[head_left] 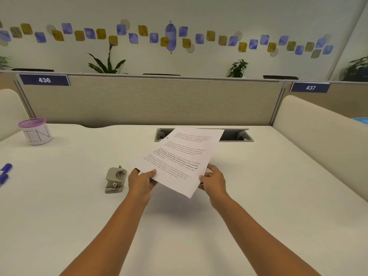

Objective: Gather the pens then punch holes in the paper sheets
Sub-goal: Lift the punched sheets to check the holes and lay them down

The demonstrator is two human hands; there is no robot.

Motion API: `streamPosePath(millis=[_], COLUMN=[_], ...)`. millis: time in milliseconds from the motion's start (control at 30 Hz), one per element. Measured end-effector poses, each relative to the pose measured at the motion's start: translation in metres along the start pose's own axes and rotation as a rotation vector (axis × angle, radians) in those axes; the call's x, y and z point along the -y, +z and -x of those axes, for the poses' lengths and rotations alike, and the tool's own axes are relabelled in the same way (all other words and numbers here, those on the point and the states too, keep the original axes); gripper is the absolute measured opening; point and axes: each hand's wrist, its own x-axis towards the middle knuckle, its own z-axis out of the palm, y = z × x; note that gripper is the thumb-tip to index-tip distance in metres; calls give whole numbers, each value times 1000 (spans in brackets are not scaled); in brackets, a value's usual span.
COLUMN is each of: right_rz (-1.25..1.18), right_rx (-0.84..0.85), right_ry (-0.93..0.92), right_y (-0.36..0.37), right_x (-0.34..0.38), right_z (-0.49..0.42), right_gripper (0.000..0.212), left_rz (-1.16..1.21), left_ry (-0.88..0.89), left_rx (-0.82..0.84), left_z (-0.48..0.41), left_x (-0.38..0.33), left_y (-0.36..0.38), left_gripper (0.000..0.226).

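Note:
I hold printed paper sheets [179, 158] above the white desk, tilted away from me. My left hand [140, 181] grips their near left corner, thumb on top. My right hand [213, 179] grips the near right edge. A grey hole punch [115, 180] sits on the desk just left of my left hand, not touching it. Two blue pens [5, 173] lie at the desk's far left edge, partly cut off by the frame. A cup with a pink mesh rim, marked "IN" [36, 132], stands at the back left.
The white desk [79, 206] ends at a beige partition [149, 100] at the back. A cable cutout [235, 135] lies in the desk behind the sheets. Cream dividers stand at both sides, the right one [318, 126] close to the desk's edge.

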Motion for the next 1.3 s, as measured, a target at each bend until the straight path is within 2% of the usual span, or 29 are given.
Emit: streamPosePath(millis=[200, 333, 467, 800, 1100, 1300], right_rz=[174, 207, 209, 400, 560, 626], right_rx=[-72, -98, -109, -211, -209, -218], right_ry=[-120, -132, -123, -102, -17, -7], right_y=[-23, -38, -47, -70, -68, -64], right_x=[4, 5, 5, 3, -10, -17], right_z=[-9, -15, -22, -61, -105, -125], right_gripper=[41, 42, 42, 37, 39, 40], left_rz=[-93, -313, -466, -654, -753, -842], left_ry=[-35, -100, -108, -78, -99, -85], left_rx=[14, 113, 191, 204, 144, 110], left_z=[-17, -23, -27, -32, -53, -65], left_x=[-21, -28, -23, 6, 36, 39], left_y=[-10, -13, -7, 34, 48, 45], left_gripper=[39, 33, 41, 43, 45, 33])
